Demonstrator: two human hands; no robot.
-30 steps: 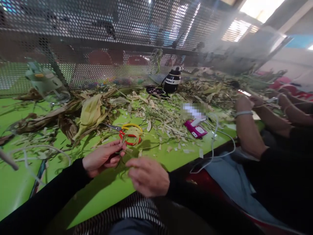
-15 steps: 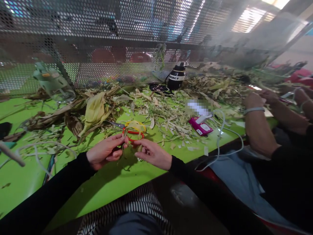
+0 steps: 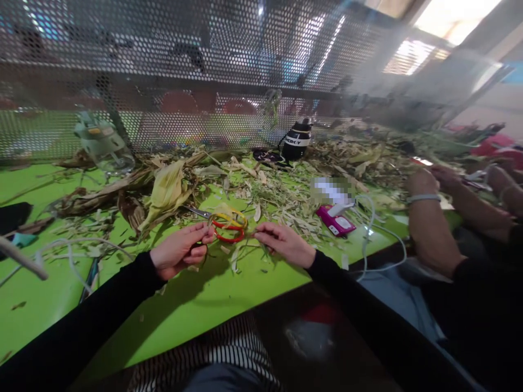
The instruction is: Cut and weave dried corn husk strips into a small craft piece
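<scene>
The left hand (image 3: 178, 252) pinches a pale strip (image 3: 221, 208) that bends up and right from its fingers, by the scissors (image 3: 229, 239) on the surface. The right hand (image 3: 288, 243), farther off, seems to pinch a thin bit (image 3: 262, 248).

A person's left grip (image 3: 180, 251) and right grip (image 3: 286, 244) pinch thin plant strips (image 3: 265, 250) over a green surface (image 3: 245, 283); scissors (image 3: 229, 239) lie just beyond, yellowish husk (image 3: 165, 188) farther left.
</scene>
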